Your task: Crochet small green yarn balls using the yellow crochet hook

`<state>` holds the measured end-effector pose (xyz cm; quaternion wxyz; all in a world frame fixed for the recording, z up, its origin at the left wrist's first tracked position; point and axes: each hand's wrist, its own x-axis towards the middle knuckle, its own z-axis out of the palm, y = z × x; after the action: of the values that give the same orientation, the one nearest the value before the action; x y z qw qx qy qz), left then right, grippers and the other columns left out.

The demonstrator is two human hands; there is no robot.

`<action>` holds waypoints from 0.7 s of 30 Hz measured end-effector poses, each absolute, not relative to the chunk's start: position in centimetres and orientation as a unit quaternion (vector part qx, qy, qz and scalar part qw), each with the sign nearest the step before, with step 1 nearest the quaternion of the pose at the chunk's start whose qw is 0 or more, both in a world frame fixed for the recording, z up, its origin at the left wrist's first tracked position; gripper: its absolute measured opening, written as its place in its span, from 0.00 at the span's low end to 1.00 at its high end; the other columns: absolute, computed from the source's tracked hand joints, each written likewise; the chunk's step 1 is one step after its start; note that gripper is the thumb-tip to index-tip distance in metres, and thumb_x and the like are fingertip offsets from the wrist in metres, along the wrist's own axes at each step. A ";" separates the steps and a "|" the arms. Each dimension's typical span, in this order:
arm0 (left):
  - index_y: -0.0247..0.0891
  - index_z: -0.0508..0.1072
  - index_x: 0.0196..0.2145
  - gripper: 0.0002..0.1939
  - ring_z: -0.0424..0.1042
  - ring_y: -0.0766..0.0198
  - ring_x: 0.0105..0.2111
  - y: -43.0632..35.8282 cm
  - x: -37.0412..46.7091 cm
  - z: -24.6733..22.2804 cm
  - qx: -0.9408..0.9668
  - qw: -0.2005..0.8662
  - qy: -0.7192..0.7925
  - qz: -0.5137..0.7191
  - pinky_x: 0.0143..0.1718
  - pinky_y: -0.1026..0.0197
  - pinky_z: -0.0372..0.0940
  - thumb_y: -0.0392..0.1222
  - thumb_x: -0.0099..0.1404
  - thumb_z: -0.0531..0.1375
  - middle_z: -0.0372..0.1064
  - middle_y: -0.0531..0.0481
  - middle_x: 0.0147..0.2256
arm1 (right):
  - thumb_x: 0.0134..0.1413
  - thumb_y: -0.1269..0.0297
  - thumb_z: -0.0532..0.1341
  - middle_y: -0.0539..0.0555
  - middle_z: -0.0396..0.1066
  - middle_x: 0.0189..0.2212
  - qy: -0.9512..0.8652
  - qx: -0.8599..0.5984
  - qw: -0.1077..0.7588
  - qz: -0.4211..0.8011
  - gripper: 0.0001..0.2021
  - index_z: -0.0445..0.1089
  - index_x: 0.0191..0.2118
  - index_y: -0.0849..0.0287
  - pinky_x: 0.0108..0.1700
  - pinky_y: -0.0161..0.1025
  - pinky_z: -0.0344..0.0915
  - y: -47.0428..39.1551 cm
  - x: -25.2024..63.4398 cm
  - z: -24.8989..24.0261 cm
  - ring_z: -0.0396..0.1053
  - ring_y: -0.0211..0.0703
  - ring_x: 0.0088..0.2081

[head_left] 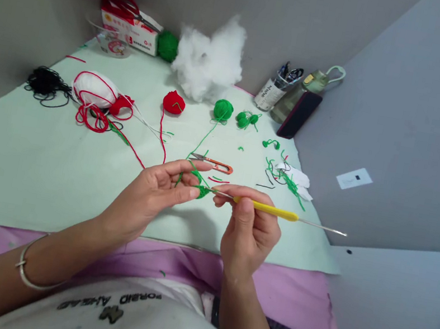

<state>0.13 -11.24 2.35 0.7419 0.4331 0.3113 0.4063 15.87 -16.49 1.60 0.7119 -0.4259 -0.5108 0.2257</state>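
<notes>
My right hand (249,232) grips a double-ended crochet hook by its yellow handle (269,209). One metal end of the hook meets a small green crochet piece (202,190), which my left hand (162,188) pinches between thumb and fingers. Green yarn runs over the left fingers and back to a green yarn ball (223,110) on the table. Just beyond the fingertips lie orange thread snips (217,165). Part of the crochet piece is hidden behind the left fingers.
A red yarn ball (174,102), white yarn tangled with red (95,90) and black yarn (45,82) lie on the left. White stuffing (208,60) sits at the back. On the right are yarn scraps (293,186), a pen cup (270,94), a bottle (293,101) and a phone (302,115).
</notes>
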 end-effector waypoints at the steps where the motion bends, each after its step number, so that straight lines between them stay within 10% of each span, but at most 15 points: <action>1: 0.48 0.85 0.49 0.15 0.66 0.67 0.39 -11.3 0.1 2.3 0.437 0.739 0.310 0.408 0.45 0.65 0.63 0.41 0.63 0.73 0.68 0.54 0.35 | 0.71 0.66 0.60 0.53 0.81 0.37 -0.505 -0.423 0.713 0.238 0.10 0.80 0.42 0.55 0.35 0.41 0.76 -16.5 15.9 1.6 0.78 0.39 0.32; 21: 0.52 0.84 0.48 0.18 0.63 0.69 0.29 -12.3 0.0 2.4 0.610 0.509 0.379 0.475 0.38 0.64 0.66 0.33 0.63 0.69 0.76 0.56 0.37 | 0.70 0.72 0.57 0.53 0.82 0.39 -0.635 -0.424 0.640 0.085 0.12 0.76 0.48 0.51 0.38 0.46 0.78 -16.9 16.4 0.9 0.79 0.45 0.39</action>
<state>0.03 -12.31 2.37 0.5087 0.6096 0.3794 0.4750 16.37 -16.86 0.94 0.6405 -0.4235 -0.6350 0.0845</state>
